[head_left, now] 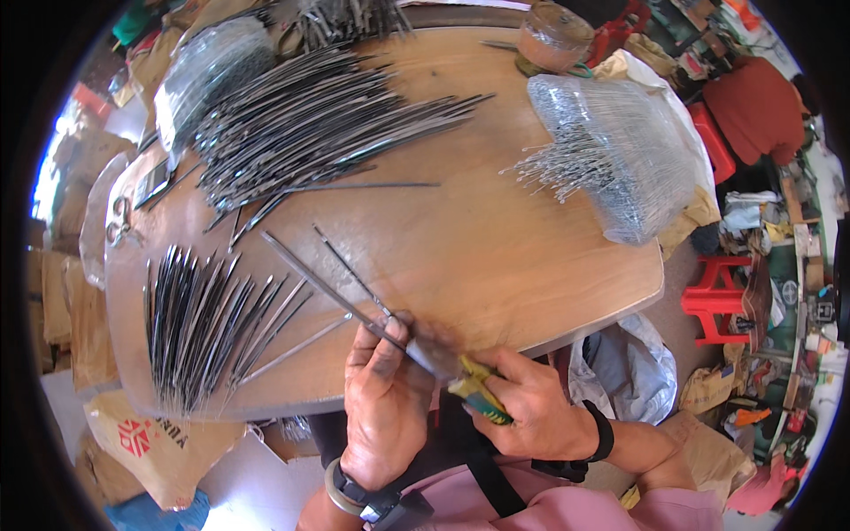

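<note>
Near the table's front edge, my left hand point(382, 403) is closed on a dark thin strip point(305, 273) that slants up to the left. A thinner dark rod point(350, 270) also rises from its fingertips. My right hand point(536, 403) is wrapped round the yellow-and-green handle of a hand tool point(479, 386). The tool's grey head is blurred and meets the strip's lower end beside my left fingers, so its exact kind is unclear. Left of my hands, similar dark strips point(195, 327) lie fanned out along the table edge.
A large heap of dark strips point(301, 119) covers the wooden table's point(496, 239) far left. Thin wires in clear plastic point(637, 159) lie at the right. Scissors point(119, 219) rest at the left edge, and a tape-wrapped container point(555, 37) stands at the back. A red stool point(715, 299) is beyond the table.
</note>
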`<action>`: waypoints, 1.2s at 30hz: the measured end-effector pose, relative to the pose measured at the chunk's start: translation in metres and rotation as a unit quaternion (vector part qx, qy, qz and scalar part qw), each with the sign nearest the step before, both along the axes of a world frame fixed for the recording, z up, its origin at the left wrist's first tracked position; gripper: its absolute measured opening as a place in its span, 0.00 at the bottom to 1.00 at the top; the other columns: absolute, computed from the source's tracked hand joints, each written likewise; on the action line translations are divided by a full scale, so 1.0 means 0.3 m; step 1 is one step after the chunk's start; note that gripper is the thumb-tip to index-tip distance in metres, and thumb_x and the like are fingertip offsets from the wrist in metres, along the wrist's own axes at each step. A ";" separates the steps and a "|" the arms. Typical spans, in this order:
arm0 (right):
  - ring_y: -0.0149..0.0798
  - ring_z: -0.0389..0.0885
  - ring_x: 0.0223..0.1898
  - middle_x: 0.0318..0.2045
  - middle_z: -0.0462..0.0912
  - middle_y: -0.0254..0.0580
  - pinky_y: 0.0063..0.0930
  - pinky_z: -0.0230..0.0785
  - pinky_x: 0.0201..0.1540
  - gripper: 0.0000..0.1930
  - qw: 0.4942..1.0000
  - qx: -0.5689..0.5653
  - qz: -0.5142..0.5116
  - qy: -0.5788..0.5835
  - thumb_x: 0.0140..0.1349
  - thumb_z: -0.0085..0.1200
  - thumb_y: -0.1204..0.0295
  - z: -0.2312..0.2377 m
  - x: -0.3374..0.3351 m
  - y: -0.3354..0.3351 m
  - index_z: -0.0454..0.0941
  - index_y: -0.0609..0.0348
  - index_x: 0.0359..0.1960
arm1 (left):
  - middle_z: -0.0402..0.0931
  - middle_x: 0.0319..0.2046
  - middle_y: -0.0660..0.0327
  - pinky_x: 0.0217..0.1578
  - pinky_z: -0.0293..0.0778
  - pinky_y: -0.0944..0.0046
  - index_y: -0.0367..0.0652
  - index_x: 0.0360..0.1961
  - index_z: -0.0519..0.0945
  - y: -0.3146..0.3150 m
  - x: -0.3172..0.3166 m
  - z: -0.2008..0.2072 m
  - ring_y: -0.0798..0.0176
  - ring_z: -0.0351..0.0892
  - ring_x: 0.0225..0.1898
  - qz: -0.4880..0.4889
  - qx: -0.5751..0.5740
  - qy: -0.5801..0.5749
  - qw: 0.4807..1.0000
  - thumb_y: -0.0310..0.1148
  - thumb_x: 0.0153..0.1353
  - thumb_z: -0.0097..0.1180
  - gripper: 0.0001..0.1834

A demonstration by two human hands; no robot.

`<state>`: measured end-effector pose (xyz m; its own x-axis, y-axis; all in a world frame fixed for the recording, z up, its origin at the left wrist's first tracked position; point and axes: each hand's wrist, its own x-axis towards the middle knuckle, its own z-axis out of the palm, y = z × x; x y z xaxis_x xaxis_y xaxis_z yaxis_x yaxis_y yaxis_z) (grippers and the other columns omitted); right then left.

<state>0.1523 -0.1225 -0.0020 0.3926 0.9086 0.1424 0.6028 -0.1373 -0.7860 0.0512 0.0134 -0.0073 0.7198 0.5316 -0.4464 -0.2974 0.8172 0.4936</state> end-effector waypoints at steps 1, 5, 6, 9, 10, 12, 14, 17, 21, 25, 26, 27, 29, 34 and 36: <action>0.50 0.81 0.36 0.42 0.79 0.52 0.35 0.75 0.37 0.15 1.000 0.005 0.009 0.012 0.49 0.66 0.72 0.004 0.001 -0.003 0.81 0.65 0.39 | 0.72 0.37 0.59 0.50 0.73 0.53 0.40 0.43 0.73 0.001 0.004 -0.001 0.55 0.74 0.45 -0.005 -0.005 -0.010 1.000 0.34 0.65 0.54 0.10; 0.47 0.82 0.40 0.45 0.79 0.49 0.32 0.75 0.39 0.15 0.998 -0.049 0.010 -0.036 0.53 0.66 0.67 0.069 0.076 -0.055 0.82 0.63 0.39 | 0.74 0.33 0.59 0.25 0.73 0.64 0.42 0.38 0.74 0.037 -0.064 -0.028 0.64 0.74 0.29 0.051 0.009 0.075 0.996 0.29 0.66 0.53 0.03; 0.47 0.82 0.39 0.44 0.79 0.48 0.32 0.74 0.38 0.14 0.993 -0.036 -0.003 -0.117 0.53 0.65 0.67 0.095 0.137 -0.079 0.82 0.63 0.37 | 0.73 0.30 0.61 0.19 0.68 0.66 0.42 0.37 0.73 0.073 -0.112 -0.022 0.66 0.71 0.24 0.055 0.047 0.117 0.991 0.29 0.66 0.53 0.03; 0.43 0.82 0.35 0.41 0.80 0.47 0.33 0.74 0.37 0.07 0.986 0.012 -0.136 -0.099 0.49 0.63 0.76 0.186 0.334 -0.042 0.80 0.65 0.29 | 0.69 0.21 0.64 0.10 0.54 0.71 0.42 0.35 0.72 0.165 -0.217 0.033 0.71 0.61 0.11 0.092 0.139 0.248 0.954 0.31 0.67 0.53 0.05; 0.44 0.82 0.36 0.41 0.80 0.47 0.32 0.74 0.38 0.07 0.981 0.011 -0.131 -0.142 0.49 0.62 0.78 0.195 0.390 -0.025 0.79 0.66 0.30 | 0.68 0.20 0.64 0.11 0.54 0.72 0.42 0.34 0.72 0.183 -0.242 0.033 0.72 0.60 0.11 0.077 0.183 0.254 0.947 0.31 0.67 0.53 0.06; 0.47 0.81 0.37 0.41 0.79 0.48 0.34 0.74 0.39 0.08 0.966 0.023 -0.104 -0.235 0.47 0.60 0.80 0.202 0.451 -0.003 0.78 0.66 0.31 | 0.67 0.19 0.64 0.11 0.53 0.74 0.41 0.34 0.71 0.217 -0.295 0.015 0.74 0.59 0.12 0.071 0.287 0.293 0.909 0.31 0.68 0.52 0.07; 0.49 0.80 0.36 0.39 0.77 0.48 0.38 0.74 0.38 0.09 0.944 0.051 -0.050 -0.321 0.44 0.59 0.81 0.188 0.470 0.039 0.78 0.66 0.31 | 0.70 0.22 0.63 0.14 0.55 0.75 0.39 0.36 0.71 0.241 -0.359 0.013 0.74 0.61 0.14 0.094 0.405 0.354 0.838 0.27 0.67 0.51 0.03; 0.52 0.78 0.39 0.41 0.76 0.50 0.41 0.74 0.40 0.11 0.913 0.055 0.024 -0.403 0.38 0.58 0.82 0.133 0.522 0.094 0.77 0.66 0.29 | 0.72 0.29 0.59 0.27 0.68 0.66 0.33 0.42 0.73 0.306 -0.406 0.021 0.65 0.70 0.26 0.015 0.679 0.462 0.570 0.21 0.62 0.52 0.08; 0.52 0.77 0.39 0.42 0.76 0.50 0.41 0.73 0.41 0.12 0.898 0.039 0.014 -0.437 0.37 0.58 0.83 0.111 0.530 0.052 0.76 0.68 0.28 | 0.74 0.37 0.49 0.44 0.70 0.61 0.32 0.45 0.75 0.322 -0.342 0.125 0.55 0.75 0.42 0.020 0.725 0.408 0.555 0.20 0.50 0.58 0.19; 0.47 0.78 0.35 0.42 0.76 0.52 0.36 0.72 0.38 0.08 0.921 0.061 -0.010 -0.385 0.48 0.60 0.83 0.160 0.501 0.073 0.73 0.68 0.28 | 0.76 0.26 0.55 0.33 0.71 0.66 0.32 0.35 0.79 0.365 -0.127 0.191 0.59 0.77 0.29 -0.057 0.757 0.342 0.553 0.17 0.52 0.58 0.08; 0.45 0.78 0.36 0.42 0.77 0.52 0.35 0.72 0.38 0.07 0.929 0.077 -0.048 -0.358 0.50 0.60 0.82 0.174 0.488 0.066 0.73 0.67 0.28 | 0.76 0.26 0.54 0.33 0.71 0.66 0.33 0.35 0.79 0.402 -0.104 0.172 0.59 0.77 0.29 -0.053 0.760 0.328 0.559 0.16 0.53 0.58 0.07; 0.42 0.78 0.36 0.43 0.77 0.51 0.34 0.72 0.39 0.07 0.935 0.089 -0.086 -0.332 0.53 0.60 0.81 0.192 0.464 0.047 0.73 0.67 0.28 | 0.76 0.26 0.54 0.32 0.71 0.66 0.33 0.34 0.79 0.437 -0.085 0.145 0.59 0.77 0.29 -0.050 0.761 0.311 0.567 0.16 0.53 0.58 0.07; 0.35 0.76 0.38 0.45 0.77 0.49 0.30 0.72 0.42 0.07 0.945 0.097 -0.146 -0.277 0.59 0.60 0.76 0.223 0.451 0.015 0.75 0.66 0.31 | 0.76 0.26 0.53 0.31 0.72 0.66 0.33 0.33 0.80 0.476 -0.023 0.123 0.59 0.78 0.28 0.014 0.677 0.310 0.667 0.16 0.54 0.58 0.05; 0.38 0.76 0.42 0.45 0.77 0.49 0.31 0.71 0.46 0.06 0.925 0.096 -0.171 -0.326 0.58 0.60 0.79 0.269 0.474 -0.036 0.76 0.65 0.35 | 0.70 0.34 0.54 0.41 0.71 0.53 0.35 0.34 0.76 0.603 0.170 0.049 0.48 0.72 0.42 -0.067 0.893 0.325 0.303 0.22 0.52 0.58 0.08; 0.39 0.79 0.39 0.45 0.78 0.50 0.29 0.71 0.43 0.06 0.915 0.115 -0.198 -0.333 0.55 0.61 0.80 0.265 0.476 -0.083 0.78 0.66 0.34 | 0.67 0.33 0.53 0.42 0.70 0.50 0.37 0.29 0.73 0.629 0.173 0.031 0.47 0.69 0.42 -0.087 0.900 0.324 0.279 0.23 0.52 0.58 0.06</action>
